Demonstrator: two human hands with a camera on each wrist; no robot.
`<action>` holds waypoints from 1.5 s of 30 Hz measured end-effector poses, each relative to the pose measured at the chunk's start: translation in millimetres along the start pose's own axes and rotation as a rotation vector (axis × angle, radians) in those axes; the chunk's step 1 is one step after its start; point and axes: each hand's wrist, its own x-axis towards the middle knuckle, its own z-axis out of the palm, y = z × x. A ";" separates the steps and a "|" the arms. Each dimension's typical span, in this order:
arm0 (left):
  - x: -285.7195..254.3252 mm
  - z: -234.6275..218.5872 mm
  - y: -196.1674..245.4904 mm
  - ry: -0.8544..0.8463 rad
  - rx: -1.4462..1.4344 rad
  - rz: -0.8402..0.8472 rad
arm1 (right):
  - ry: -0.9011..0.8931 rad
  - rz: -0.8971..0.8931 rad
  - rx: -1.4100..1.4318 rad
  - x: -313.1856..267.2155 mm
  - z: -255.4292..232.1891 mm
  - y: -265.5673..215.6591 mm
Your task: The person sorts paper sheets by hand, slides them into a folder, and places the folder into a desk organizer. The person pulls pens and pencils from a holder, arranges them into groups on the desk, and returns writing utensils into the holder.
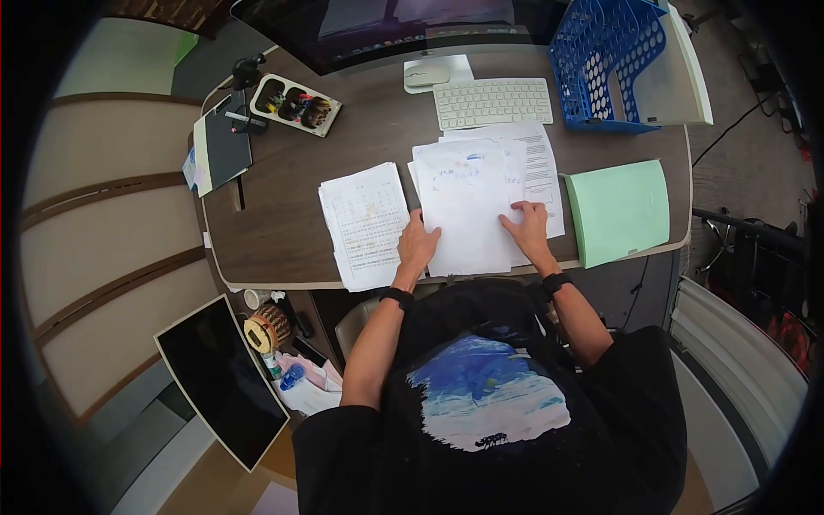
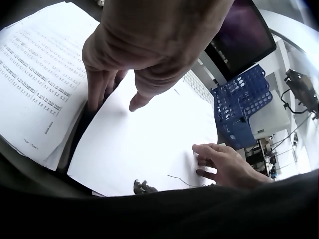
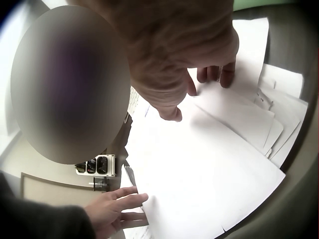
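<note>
A stack of white paper sheets (image 1: 468, 227), the top one marked with faint blue writing, lies between my hands. My left hand (image 1: 418, 246) is at its left edge; in the left wrist view the thumb (image 2: 139, 101) touches the top sheet and the fingers reach down beside the edge. My right hand (image 1: 530, 230) is at the right edge, its thumb (image 3: 171, 113) on the top sheet and its fingers over the loose papers (image 3: 239, 114) beside it. Some fingertips are hidden behind the hands in the wrist views.
A printed stack (image 1: 367, 227) lies left, a green folder (image 1: 620, 212) right. Behind are a keyboard (image 1: 492, 102), a mouse (image 1: 427, 76), a monitor (image 1: 343, 34), a blue file rack (image 1: 592, 77) and a pen organizer (image 1: 296, 105). A dark clipboard (image 1: 227, 142) lies far left.
</note>
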 end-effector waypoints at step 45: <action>-60.2 -92.8 -211.5 0.527 -0.194 -0.294 | -0.077 -0.092 0.161 -19.2 -11.5 -40.9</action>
